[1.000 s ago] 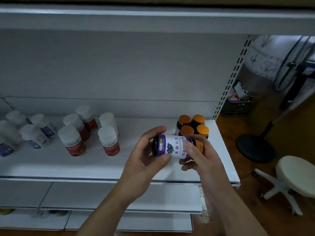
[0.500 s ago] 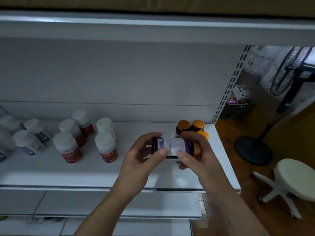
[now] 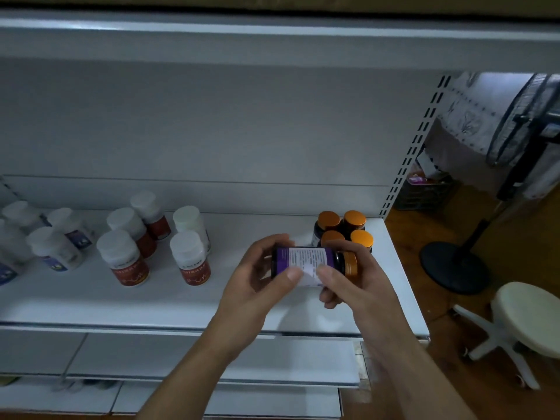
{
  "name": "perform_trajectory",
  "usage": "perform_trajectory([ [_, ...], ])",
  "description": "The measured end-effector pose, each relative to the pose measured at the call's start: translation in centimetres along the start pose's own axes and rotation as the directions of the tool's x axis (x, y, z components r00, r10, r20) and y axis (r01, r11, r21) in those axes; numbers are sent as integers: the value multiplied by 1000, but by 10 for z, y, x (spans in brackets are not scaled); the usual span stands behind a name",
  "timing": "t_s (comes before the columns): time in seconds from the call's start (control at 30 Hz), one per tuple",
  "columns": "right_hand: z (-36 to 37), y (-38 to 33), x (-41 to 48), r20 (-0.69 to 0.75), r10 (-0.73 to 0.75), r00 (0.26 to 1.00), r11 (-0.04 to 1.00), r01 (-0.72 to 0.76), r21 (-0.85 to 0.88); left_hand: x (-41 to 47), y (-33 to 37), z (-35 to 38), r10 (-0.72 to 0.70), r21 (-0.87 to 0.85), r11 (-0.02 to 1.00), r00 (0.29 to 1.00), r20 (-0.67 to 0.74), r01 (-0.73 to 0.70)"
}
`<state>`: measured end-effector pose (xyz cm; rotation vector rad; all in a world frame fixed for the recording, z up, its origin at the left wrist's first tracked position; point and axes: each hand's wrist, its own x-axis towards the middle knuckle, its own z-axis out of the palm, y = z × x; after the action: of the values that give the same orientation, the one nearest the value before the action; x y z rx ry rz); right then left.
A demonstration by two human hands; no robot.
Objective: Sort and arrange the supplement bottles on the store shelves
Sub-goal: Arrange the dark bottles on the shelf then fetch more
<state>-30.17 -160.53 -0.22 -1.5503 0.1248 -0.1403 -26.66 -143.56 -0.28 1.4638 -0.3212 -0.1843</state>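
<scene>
A dark bottle with a purple label and an orange cap (image 3: 309, 259) lies on its side in the air above the white shelf (image 3: 188, 301). My left hand (image 3: 257, 283) grips its base end and my right hand (image 3: 354, 283) grips the cap end, thumbs on the printed label. Just behind it, several matching orange-capped bottles (image 3: 344, 227) stand grouped at the shelf's right end. White-capped bottles with red labels (image 3: 127, 256) stand left of centre. White bottles with blue labels (image 3: 54, 247) stand at the far left.
An upper shelf edge (image 3: 272, 34) runs overhead. Lower shelves (image 3: 181, 359) sit below. To the right of the slotted upright (image 3: 406, 165) are a standing fan (image 3: 472, 256), a cream stool (image 3: 527, 319) and a dark crate (image 3: 424, 192) on a wooden floor.
The bottle has been rotated in my hands: the front with the fruit picture turned away and the small-print side now faces up. The view dropped slightly.
</scene>
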Motion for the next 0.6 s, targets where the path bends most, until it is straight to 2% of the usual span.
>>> perform_trajectory([
  [0.07, 1, 1, 0, -13, 25, 1000, 1000, -25, 5, -2, -2, -1, 22, -6, 1000, 999, 34, -22],
  [0.23, 0, 1, -3, 40, 11, 999, 1000, -12, 24, 0, -1, 4, -71, -15, 997, 992, -101, 70],
  [0.3, -1, 0, -3, 10, 5, 1000, 1000, -5, 26, -1, -3, 3, -86, -2, 996, 994, -68, 86],
  [0.4, -1, 0, -2, -16, 18, 1000, 1000, -18, 22, -4, -8, 2, -28, 42, 999, 999, 34, 26],
  [0.53, -2, 0, -3, 52, 16, 999, 999, -18, 40, -3, -6, 4, -62, 12, 998, 998, -23, 63],
  [0.6, -2, 0, -3, 41, 13, 999, 999, -15, 35, -2, -6, 5, -92, 42, 995, 995, -40, 94],
])
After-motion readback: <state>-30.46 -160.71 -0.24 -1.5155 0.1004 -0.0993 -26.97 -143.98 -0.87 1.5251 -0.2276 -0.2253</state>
